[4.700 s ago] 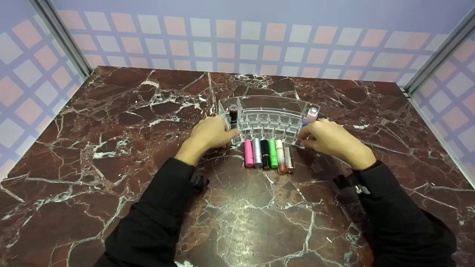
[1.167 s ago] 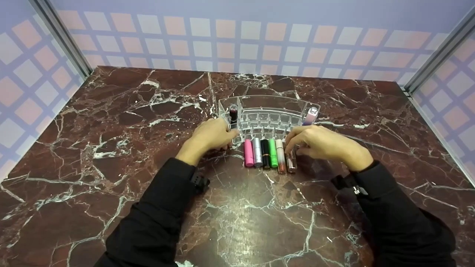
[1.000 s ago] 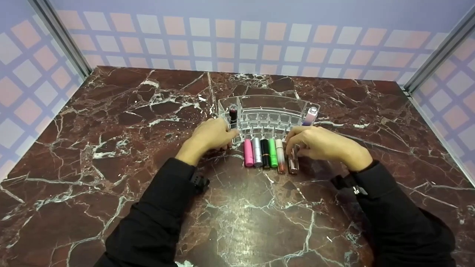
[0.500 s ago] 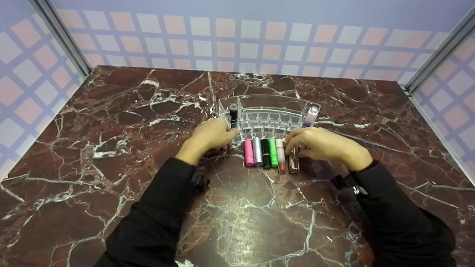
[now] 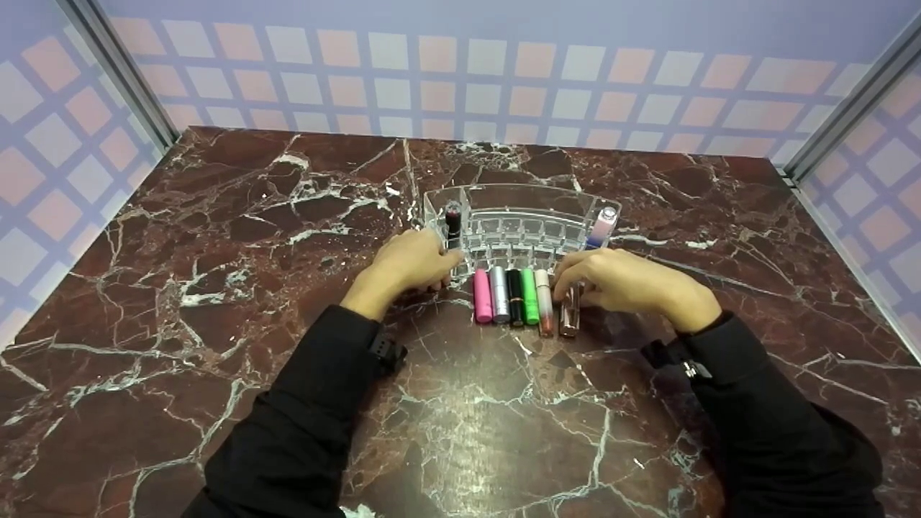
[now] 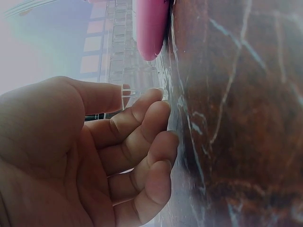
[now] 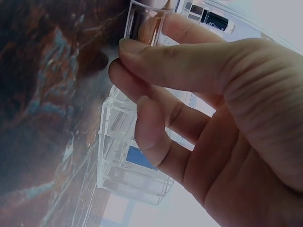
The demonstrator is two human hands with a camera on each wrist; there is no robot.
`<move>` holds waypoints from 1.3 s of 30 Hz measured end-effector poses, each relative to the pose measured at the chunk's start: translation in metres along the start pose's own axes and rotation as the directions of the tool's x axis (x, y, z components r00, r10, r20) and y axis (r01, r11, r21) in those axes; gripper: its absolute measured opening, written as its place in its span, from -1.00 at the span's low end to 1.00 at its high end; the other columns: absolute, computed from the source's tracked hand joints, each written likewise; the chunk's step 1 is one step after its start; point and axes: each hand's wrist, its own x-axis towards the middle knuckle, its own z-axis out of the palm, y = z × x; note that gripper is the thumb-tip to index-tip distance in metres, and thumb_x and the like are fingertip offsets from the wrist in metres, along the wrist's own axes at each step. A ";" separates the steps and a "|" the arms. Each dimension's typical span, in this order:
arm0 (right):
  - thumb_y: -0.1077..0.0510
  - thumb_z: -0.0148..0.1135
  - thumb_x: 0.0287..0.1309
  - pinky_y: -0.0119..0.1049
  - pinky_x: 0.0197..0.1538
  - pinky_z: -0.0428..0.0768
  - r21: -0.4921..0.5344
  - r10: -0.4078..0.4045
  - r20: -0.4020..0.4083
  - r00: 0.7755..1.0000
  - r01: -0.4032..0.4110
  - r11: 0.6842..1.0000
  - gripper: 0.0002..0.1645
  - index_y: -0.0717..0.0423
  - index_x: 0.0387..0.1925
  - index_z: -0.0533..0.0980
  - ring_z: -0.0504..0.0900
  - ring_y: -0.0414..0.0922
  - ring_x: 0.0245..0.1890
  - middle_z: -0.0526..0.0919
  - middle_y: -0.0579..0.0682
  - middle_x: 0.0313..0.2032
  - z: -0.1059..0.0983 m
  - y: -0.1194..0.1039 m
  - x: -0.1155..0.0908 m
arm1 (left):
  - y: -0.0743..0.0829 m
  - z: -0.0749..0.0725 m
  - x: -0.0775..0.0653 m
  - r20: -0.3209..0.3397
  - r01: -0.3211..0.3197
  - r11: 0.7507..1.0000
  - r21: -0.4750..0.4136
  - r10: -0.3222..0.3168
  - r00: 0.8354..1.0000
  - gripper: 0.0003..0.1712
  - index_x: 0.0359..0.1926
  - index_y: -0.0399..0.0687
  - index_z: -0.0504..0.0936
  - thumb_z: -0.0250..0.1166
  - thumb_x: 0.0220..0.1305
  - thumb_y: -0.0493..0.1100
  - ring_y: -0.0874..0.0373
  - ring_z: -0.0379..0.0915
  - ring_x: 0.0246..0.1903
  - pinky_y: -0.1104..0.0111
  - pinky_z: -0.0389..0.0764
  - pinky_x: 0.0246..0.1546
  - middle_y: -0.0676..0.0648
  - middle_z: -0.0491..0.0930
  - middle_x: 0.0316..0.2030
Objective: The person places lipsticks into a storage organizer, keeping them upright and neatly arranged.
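Note:
A curved clear acrylic lipstick organizer [image 5: 529,216] with tiered slots stands mid-table. My left hand [image 5: 406,259] grips its front left corner; in the left wrist view the thumb and index finger pinch the clear wall [image 6: 127,98]. My right hand [image 5: 622,282] pinches a clear-and-brown lip gloss tube [image 5: 570,320], lying on the table at the right end of a row. Beside it lie a cream-capped reddish tube [image 5: 545,306], a green tube [image 5: 529,298], a black tube [image 5: 515,298], a silver tube [image 5: 499,296] and a pink tube [image 5: 483,296].
A dark tube [image 5: 452,221] stands in the organizer's left compartment. In the right compartment is a pink-and-blue tube [image 5: 603,226]. The brown marbled tabletop [image 5: 252,345] runs back to a checked panel [image 5: 468,72], with side panels at left and right.
My right hand has gone from the organizer's right end to the rightmost tube and shifted it slightly right, away from the cream-capped one. My left hand has stayed at the corner.

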 end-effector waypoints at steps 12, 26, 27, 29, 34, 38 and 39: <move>0.45 0.45 0.02 -0.13 -0.03 0.67 -0.009 0.015 0.005 1.000 -0.015 1.000 -0.64 0.11 -0.13 0.70 0.70 -0.04 -0.11 0.70 0.00 -0.04 0.001 -0.001 0.000 | 0.000 0.000 0.000 0.007 0.002 1.000 -0.007 -0.002 1.000 -0.52 -0.35 -0.06 0.63 0.05 0.54 0.17 0.21 0.37 -0.68 0.39 0.37 -0.62 -0.04 0.67 -0.51; 0.46 0.44 0.01 -0.11 0.01 0.66 -0.015 0.019 0.006 1.000 -0.019 1.000 -0.66 0.10 -0.17 0.70 0.70 -0.04 -0.10 0.71 -0.01 -0.08 0.001 -0.001 -0.001 | 0.001 0.000 -0.001 0.035 0.035 0.999 -0.030 -0.034 0.999 -0.48 -0.32 -0.12 0.65 0.05 0.54 0.18 0.25 0.28 -0.72 0.43 0.29 -0.68 -0.05 0.66 -0.50; 0.45 0.44 0.02 -0.11 0.01 0.66 -0.014 0.016 0.005 1.000 -0.016 1.000 -0.66 0.09 -0.17 0.70 0.70 -0.04 -0.10 0.71 -0.01 -0.09 0.001 -0.001 -0.001 | 0.001 -0.001 -0.001 0.035 0.034 0.999 -0.030 -0.033 0.999 -0.48 -0.33 -0.12 0.64 0.05 0.54 0.18 0.24 0.28 -0.72 0.42 0.30 -0.67 -0.05 0.65 -0.50; 0.45 0.45 0.02 -0.11 0.01 0.66 -0.017 0.013 0.004 1.000 -0.013 1.000 -0.67 0.09 -0.18 0.70 0.70 -0.04 -0.10 0.71 -0.01 -0.09 0.001 -0.001 -0.001 | 0.001 -0.001 -0.001 0.036 0.034 0.999 -0.031 -0.033 0.999 -0.48 -0.33 -0.12 0.64 0.04 0.54 0.18 0.22 0.32 -0.70 0.41 0.33 -0.64 -0.05 0.66 -0.50; 0.43 0.46 0.04 -0.11 0.01 0.66 -0.019 0.003 0.008 1.000 -0.003 1.000 -0.70 0.09 -0.19 0.70 0.69 -0.05 -0.11 0.71 -0.02 -0.11 0.000 -0.001 -0.001 | 0.000 -0.001 0.000 0.038 0.036 0.999 -0.034 -0.034 0.999 -0.48 -0.34 -0.12 0.65 0.04 0.54 0.17 0.19 0.39 -0.66 0.38 0.40 -0.58 -0.04 0.69 -0.47; 0.43 0.46 0.03 -0.11 0.01 0.66 -0.015 0.004 0.015 1.000 -0.003 1.000 -0.68 0.08 -0.19 0.70 0.69 -0.06 -0.11 0.71 -0.03 -0.12 0.000 0.000 -0.001 | 0.000 -0.001 0.000 0.035 0.035 0.999 -0.025 -0.034 0.999 -0.47 -0.38 -0.10 0.64 0.04 0.54 0.18 0.22 0.33 -0.70 0.39 0.37 -0.60 -0.04 0.69 -0.48; 0.43 0.46 0.02 -0.11 0.02 0.65 -0.014 0.006 0.018 1.000 -0.006 1.000 -0.68 0.08 -0.18 0.69 0.69 -0.06 -0.11 0.71 -0.03 -0.12 -0.001 0.000 -0.001 | 0.000 -0.001 0.000 0.035 0.035 0.999 -0.023 -0.034 0.999 -0.47 -0.39 -0.10 0.63 0.04 0.54 0.18 0.22 0.33 -0.70 0.39 0.36 -0.61 -0.04 0.69 -0.48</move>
